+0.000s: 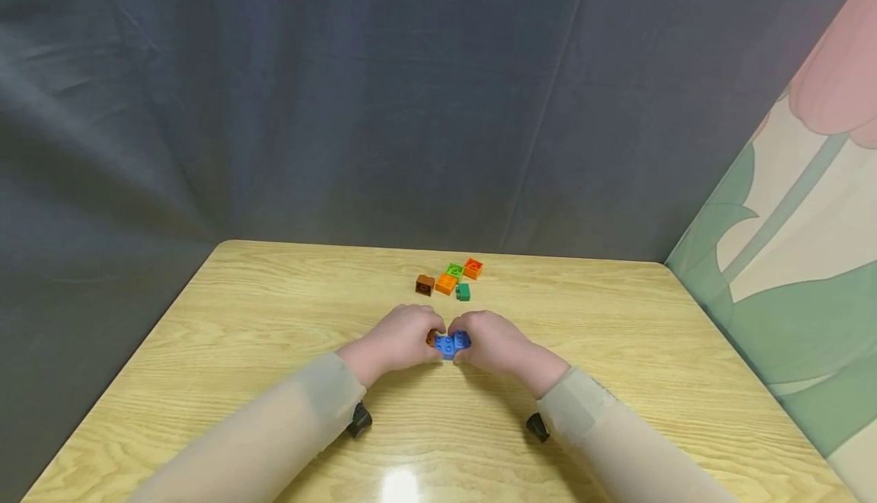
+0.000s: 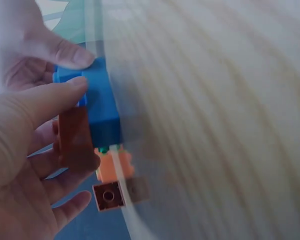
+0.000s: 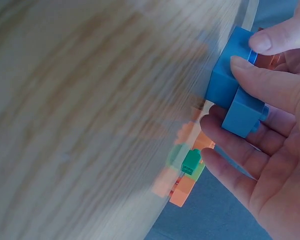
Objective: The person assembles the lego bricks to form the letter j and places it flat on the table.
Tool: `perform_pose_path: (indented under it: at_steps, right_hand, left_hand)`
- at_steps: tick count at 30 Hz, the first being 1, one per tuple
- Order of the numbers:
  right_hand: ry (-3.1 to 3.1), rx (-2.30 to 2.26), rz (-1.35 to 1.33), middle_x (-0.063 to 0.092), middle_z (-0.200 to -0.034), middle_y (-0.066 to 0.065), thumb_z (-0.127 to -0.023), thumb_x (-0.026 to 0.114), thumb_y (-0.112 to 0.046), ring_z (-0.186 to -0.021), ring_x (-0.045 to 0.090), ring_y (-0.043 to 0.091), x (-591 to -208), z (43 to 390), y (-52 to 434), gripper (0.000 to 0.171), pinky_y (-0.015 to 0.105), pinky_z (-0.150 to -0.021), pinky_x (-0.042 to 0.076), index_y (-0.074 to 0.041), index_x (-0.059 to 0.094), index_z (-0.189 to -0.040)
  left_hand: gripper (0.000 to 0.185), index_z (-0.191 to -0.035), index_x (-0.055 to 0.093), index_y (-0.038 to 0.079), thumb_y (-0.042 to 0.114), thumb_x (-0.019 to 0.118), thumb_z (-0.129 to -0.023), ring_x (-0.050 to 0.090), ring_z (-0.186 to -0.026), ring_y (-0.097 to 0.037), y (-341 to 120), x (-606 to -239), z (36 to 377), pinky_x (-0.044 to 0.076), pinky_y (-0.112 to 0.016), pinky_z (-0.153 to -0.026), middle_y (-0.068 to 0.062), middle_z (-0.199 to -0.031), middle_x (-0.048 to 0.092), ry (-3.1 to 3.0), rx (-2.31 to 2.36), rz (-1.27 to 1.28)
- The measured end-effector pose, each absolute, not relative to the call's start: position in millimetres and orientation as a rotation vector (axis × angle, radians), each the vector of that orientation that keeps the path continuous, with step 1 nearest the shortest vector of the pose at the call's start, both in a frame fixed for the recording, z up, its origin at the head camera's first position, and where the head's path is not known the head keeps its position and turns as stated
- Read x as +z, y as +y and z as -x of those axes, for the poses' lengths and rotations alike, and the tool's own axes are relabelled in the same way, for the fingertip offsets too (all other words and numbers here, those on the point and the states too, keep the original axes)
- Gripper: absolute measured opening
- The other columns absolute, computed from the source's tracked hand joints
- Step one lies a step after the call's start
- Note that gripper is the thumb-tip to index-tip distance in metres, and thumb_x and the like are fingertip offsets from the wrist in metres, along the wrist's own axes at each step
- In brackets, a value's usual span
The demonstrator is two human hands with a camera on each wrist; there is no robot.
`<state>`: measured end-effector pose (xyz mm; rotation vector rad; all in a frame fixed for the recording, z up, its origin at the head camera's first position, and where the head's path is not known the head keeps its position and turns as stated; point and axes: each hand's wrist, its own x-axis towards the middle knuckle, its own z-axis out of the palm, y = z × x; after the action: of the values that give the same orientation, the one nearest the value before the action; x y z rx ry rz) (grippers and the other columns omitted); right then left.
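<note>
My two hands meet over the middle of the wooden table (image 1: 274, 335). Between them is a blue brick piece (image 1: 452, 343), stepped as if two blue bricks were joined. My right hand (image 1: 483, 339) pinches the blue piece (image 3: 237, 90) between thumb and fingers. My left hand (image 1: 418, 335) holds a brown brick (image 2: 75, 137) against the side of the blue piece (image 2: 102, 107), with its thumb tip touching the blue. In the head view only a sliver of the brown brick (image 1: 431, 338) shows.
Several loose bricks lie just behind the hands: brown (image 1: 425, 284), orange (image 1: 446, 283), light green (image 1: 455, 269), orange-red (image 1: 473, 268) and dark green (image 1: 463, 291). A grey curtain hangs behind the table and a flowered wall (image 1: 788, 259) stands on the right.
</note>
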<state>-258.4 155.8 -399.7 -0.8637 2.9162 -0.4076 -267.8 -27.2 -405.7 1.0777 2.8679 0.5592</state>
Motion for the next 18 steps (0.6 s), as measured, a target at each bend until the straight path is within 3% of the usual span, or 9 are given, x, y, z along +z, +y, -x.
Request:
perform_pose_path:
  at_steps: [5, 14, 18]
  right_hand:
    - [2.906, -0.44, 0.865, 0.061, -0.089, -0.008, -0.07, 0.077, -0.018, -0.075, 0.052, 0.007, -399.6, 258.0, 155.2, 0.03, 0.029, -0.072, 0.043, -0.015, 0.067, -0.098]
    - [2.863, -0.493, 0.878, 0.06, -0.086, -0.01, -0.07, 0.077, -0.02, -0.072, 0.051, 0.008, -397.9, 259.5, 156.8, 0.027, 0.028, -0.069, 0.042, -0.016, 0.066, -0.095]
    - [2.743, -0.611, 0.906, 0.06, -0.087, -0.009, -0.073, 0.073, -0.029, -0.072, 0.052, 0.009, -394.5, 266.3, 162.9, 0.027, 0.028, -0.067, 0.042, -0.016, 0.065, -0.096]
  left_hand:
    - [0.016, -0.081, 0.062, 0.021, 0.033, 0.071, -0.075, 0.044, -0.062, -0.007, -21.5, -409.1, 268.4, 0.032, -0.031, -0.073, 0.013, -0.072, 0.05, 2.865, 0.553, -1.102]
    - [0.015, -0.081, 0.063, 0.022, 0.034, 0.071, -0.075, 0.046, -0.065, -0.006, -18.1, -412.6, 269.8, 0.033, -0.029, -0.07, 0.014, -0.073, 0.051, 2.897, 0.486, -1.065]
    - [0.014, -0.077, 0.062, 0.023, 0.034, 0.071, -0.075, 0.045, -0.063, -0.007, -16.0, -411.3, 271.8, 0.033, -0.029, -0.065, 0.014, -0.07, 0.05, 2.902, 0.46, -1.069]
